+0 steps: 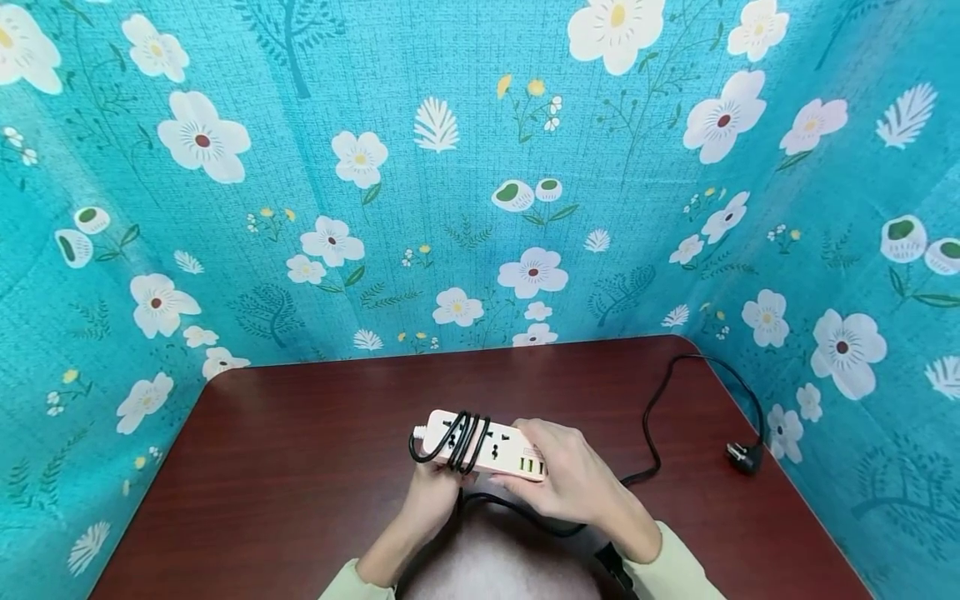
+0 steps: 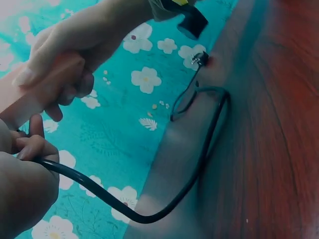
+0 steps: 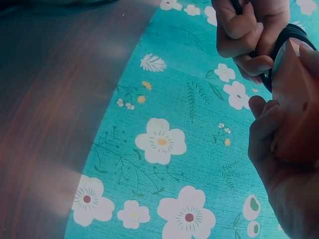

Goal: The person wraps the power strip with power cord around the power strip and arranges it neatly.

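Note:
A white power strip (image 1: 508, 448) is held up over the near part of the table, its sockets facing up. Several turns of its black cord (image 1: 467, 442) wrap round the strip's left half. My right hand (image 1: 573, 479) grips the strip's right end, thumb along the near side. Below the wrapped left end, my left hand (image 1: 431, 500) has curled fingers on the cord (image 2: 94, 186), which runs out of the fist in the left wrist view. In the right wrist view the left hand's fingers (image 3: 241, 30) close round the cord beside the coils.
The loose cord trails right over the dark red table (image 1: 315, 442) to a black plug (image 1: 745, 457) near the right edge. Blue floral cloth (image 1: 450, 208) hangs behind and at both sides. A black wrist strap (image 1: 615, 567) sits by the right sleeve.

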The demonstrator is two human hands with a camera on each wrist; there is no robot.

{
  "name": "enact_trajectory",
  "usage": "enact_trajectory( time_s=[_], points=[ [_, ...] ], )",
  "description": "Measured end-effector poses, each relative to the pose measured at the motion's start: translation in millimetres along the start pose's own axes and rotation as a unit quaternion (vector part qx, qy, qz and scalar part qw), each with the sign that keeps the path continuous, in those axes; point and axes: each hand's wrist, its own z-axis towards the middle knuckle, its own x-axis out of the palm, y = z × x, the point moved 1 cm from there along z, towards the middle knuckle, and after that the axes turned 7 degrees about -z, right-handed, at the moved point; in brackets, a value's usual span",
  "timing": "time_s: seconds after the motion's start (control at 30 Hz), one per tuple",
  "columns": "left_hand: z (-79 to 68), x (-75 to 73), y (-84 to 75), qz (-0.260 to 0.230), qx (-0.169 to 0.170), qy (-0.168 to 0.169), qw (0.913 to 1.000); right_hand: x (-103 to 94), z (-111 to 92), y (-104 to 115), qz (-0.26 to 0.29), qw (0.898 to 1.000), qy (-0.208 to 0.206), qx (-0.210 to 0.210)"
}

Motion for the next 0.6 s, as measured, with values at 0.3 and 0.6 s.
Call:
enact_trajectory(
  time_s=[0.3, 0.6],
  points=[
    [-1.3, 6.8, -7.6, -0.097, -0.034, 0.016, 0.9945, 2.8, 0.8, 0.6, -0.004, 1.000, -0.015, 0.002],
    [-1.6, 2.7, -2.6, -0.122, -0.049, 0.088, 0.9873, -3.2, 2.6, 1.4, -0.017, 0.999, -0.017, 0.049]
  ],
)
